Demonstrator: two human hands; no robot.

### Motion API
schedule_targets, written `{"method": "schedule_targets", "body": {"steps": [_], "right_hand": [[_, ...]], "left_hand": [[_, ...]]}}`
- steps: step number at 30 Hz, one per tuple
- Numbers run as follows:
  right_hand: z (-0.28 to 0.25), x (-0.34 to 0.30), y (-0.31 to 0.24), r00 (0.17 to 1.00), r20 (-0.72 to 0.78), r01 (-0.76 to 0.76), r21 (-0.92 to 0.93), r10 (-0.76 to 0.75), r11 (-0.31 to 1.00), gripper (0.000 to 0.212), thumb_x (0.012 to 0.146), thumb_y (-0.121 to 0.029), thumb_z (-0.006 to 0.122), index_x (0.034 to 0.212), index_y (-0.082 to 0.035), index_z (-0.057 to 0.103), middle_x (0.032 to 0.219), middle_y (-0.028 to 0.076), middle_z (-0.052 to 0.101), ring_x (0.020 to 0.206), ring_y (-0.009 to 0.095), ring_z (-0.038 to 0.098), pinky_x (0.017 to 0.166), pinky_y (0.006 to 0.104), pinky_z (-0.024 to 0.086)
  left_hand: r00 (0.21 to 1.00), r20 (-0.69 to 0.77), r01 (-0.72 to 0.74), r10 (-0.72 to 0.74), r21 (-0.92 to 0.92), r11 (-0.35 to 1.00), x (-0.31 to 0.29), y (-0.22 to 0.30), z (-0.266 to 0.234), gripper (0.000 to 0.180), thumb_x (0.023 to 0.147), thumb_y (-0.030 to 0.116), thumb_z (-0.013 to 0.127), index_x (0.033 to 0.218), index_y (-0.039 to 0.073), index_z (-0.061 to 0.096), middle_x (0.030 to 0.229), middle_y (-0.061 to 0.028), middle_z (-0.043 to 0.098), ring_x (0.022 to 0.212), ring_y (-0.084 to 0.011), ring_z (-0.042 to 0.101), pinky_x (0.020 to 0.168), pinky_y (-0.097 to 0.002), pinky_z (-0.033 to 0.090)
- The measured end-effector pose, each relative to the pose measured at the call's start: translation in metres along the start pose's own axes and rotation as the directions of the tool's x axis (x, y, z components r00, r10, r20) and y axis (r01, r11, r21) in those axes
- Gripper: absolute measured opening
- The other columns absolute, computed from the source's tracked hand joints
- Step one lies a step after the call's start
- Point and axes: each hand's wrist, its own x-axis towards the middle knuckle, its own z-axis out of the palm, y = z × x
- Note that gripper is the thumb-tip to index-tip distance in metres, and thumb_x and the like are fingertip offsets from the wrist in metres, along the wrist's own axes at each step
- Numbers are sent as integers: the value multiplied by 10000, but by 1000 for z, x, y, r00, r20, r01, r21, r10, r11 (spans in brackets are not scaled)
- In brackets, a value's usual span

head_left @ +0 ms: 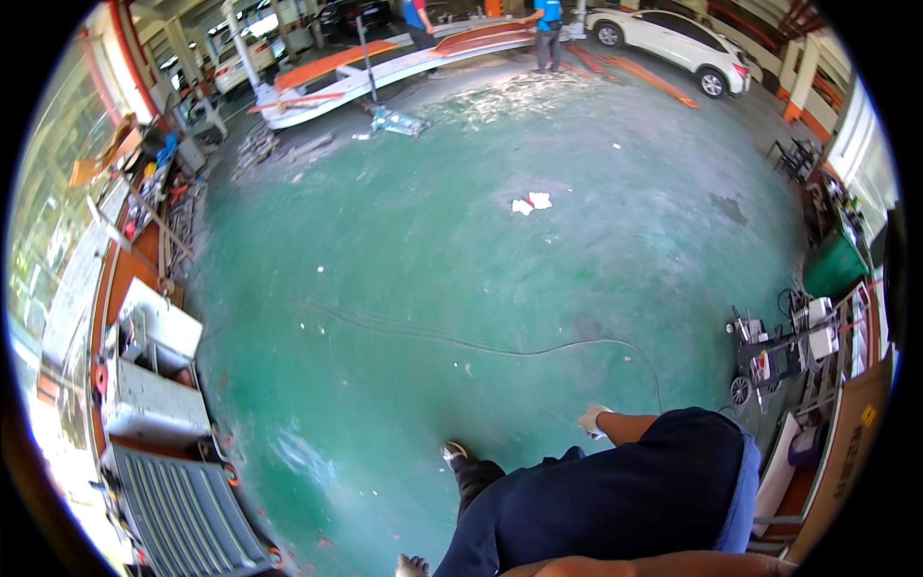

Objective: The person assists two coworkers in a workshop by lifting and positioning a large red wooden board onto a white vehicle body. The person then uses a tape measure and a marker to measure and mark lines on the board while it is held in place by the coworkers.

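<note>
My right hand (593, 421), in a pale glove, hangs away from my body over the green floor (433, 260). Its fingers look loosely stretched out, and I see nothing in them. At the lower edge shows part of my left hand (411, 565), also in a pale glove; how its fingers are set cannot be made out. Neither hand touches anything I can see. My dark shoe (454, 452) rests on the floor between them. A thin dark cable (510, 352) curves across the floor and passes behind my right arm.
At left stand a grey ribbed cart (187, 510) and a white cabinet (154, 394). A wheeled machine (769, 351) and a green bin (836, 264) line the right. Ahead lie white scraps (532, 203), a vehicle frame rack (327, 106) with two people beside it, and a white car (673, 43).
</note>
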Motion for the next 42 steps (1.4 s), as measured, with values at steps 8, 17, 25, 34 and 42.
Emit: {"method": "schedule_targets", "body": {"steps": [8,17,25,34,42], "right_hand": [[-2,-61,-128,987,-163,95,583,1,807,331,904,-248,612,1117,4,646,899,115,667,763,216,662,642,353,573],[3,61,-100,992,-17,107,-372,-122,922,394,938,-359,525,1107,-51,704,1040,123,734,940,293,714,810,431,563],[-138,162,-271,998,-20,-53,-63,51,997,365,897,-393,566,977,-92,756,999,128,743,955,304,713,841,437,549],[-470,201,-537,895,-440,437,826,-76,356,153,879,-152,591,931,-15,631,735,82,637,633,215,632,591,341,533],[-473,318,-527,979,-140,99,-312,-149,945,260,940,-276,545,1011,-116,738,991,87,756,859,261,733,807,394,567]], "left_hand": [[948,232,195,-216,111,974,78,219,151,241,933,275,558,1057,86,475,793,-149,584,669,-350,568,538,-456,443],[965,263,-53,9,158,986,125,464,289,139,942,308,513,929,210,416,736,-94,464,592,-238,441,469,-378,297],[709,705,-590,24,611,-527,113,567,347,303,916,443,521,1096,202,560,1128,-181,571,1081,-419,586,863,-494,489],[883,434,-450,177,891,59,106,680,527,311,926,379,553,1120,137,547,1059,-187,600,963,-386,601,757,-472,488],[856,494,-500,156,866,1,162,847,694,323,936,323,581,1142,79,535,998,-192,626,858,-356,614,663,-452,487]]}}
